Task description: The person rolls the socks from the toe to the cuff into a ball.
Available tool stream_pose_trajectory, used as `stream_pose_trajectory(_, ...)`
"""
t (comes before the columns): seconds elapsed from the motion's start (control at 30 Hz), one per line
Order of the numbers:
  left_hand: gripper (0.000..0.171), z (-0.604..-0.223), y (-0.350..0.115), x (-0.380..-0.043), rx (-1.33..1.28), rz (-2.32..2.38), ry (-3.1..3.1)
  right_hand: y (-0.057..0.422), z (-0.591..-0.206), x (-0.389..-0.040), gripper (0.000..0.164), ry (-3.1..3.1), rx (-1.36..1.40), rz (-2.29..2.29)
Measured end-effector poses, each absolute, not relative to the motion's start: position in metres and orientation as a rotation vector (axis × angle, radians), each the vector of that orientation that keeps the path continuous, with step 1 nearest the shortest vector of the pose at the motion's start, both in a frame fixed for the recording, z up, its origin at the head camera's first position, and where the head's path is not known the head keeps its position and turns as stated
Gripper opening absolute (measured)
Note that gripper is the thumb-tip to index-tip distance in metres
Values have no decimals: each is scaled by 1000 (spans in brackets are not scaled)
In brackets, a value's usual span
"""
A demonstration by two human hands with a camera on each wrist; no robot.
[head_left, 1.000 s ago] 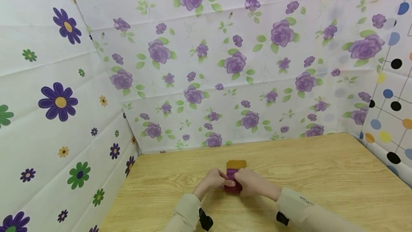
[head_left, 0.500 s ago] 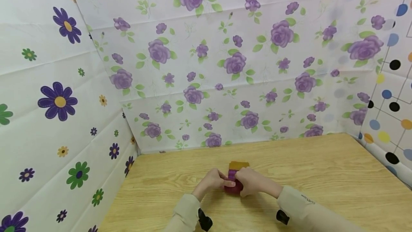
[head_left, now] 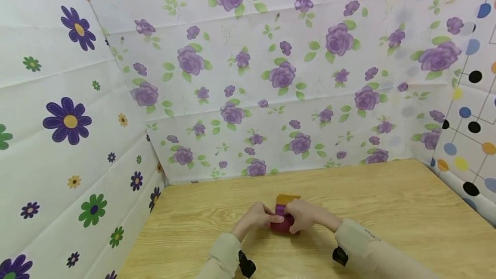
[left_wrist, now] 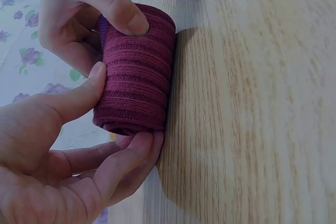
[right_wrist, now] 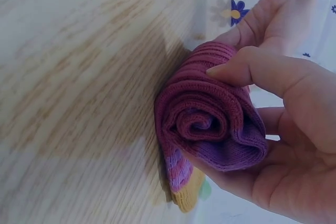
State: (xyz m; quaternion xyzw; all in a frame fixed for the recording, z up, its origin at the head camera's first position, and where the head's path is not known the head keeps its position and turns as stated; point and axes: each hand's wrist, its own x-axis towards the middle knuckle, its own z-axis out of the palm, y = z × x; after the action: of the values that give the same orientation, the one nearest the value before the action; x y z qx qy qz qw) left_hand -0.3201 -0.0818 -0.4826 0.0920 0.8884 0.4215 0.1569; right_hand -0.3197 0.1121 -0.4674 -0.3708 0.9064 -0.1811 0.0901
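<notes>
A knitted sock (head_left: 281,226), maroon and ribbed, is rolled into a thick cylinder on the table. Its spiral end faces the right wrist view, where a purple band and the flat mustard tip (right_wrist: 188,191) stick out beyond the roll. My left hand (head_left: 256,217) holds the roll's left end, thumb along its side and fingertips under the end. From the right, my right hand (head_left: 304,215) grips the other end, with the thumb (left_wrist: 128,19) on the maroon ribs and fingers curled behind. Whether one sock or two are rolled together, I cannot tell.
A wood-grain table (head_left: 360,201) lies under both hands. White cloth with purple roses (head_left: 283,75) hangs behind it, daisy-print cloth (head_left: 69,121) at the left, dotted cloth (head_left: 470,150) at the right. Black straps with small devices (head_left: 246,265) are on the wrists.
The roll has advanced away from me a little, and less of the flat sock shows beyond it. The mustard tip has shifted slightly right. Both hands keep their hold.
</notes>
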Motion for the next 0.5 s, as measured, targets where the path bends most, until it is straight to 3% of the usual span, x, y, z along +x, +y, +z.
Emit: stream_pose_trajectory(0.5, 30, -485, -79, -322, 248, 1220, 2588, 113, -468, -328, 11, 2643, -944, -516)
